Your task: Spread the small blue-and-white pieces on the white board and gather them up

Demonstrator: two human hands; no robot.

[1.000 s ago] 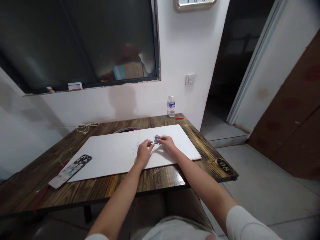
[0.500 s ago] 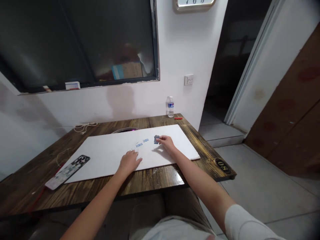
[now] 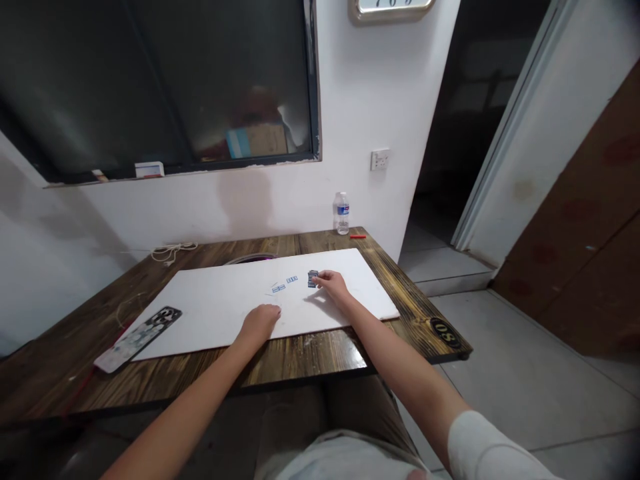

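Observation:
Over the right part of a white board [image 3: 210, 313], my right hand [image 3: 331, 283] pinches a small dark blue piece with pale bands [image 3: 313, 279]; it looks like a little stack or strip, too small to name. My left hand [image 3: 261, 321] rests near the board's front edge with its fingers curled closed, and whatever they hold, if anything, is hidden. Just beyond the left hand lie two small blue-and-white rectangular pieces [image 3: 279, 289], the farther one [image 3: 292, 279] closer to my right hand. Faint thin lines show beside the nearer piece.
A patterned phone-like slab [image 3: 140, 339] overlaps the board's left end. At the back of the wooden table [image 3: 310, 357] stand a water bottle [image 3: 343, 215] and, beside it, a red stick-like item [image 3: 358, 237]. A white cable [image 3: 173, 251] lies at back left.
My left hand's fingers, spread out on the board earlier, have curled in. The right hand stays nearly still with the dark blue piece. The view has shifted slightly.

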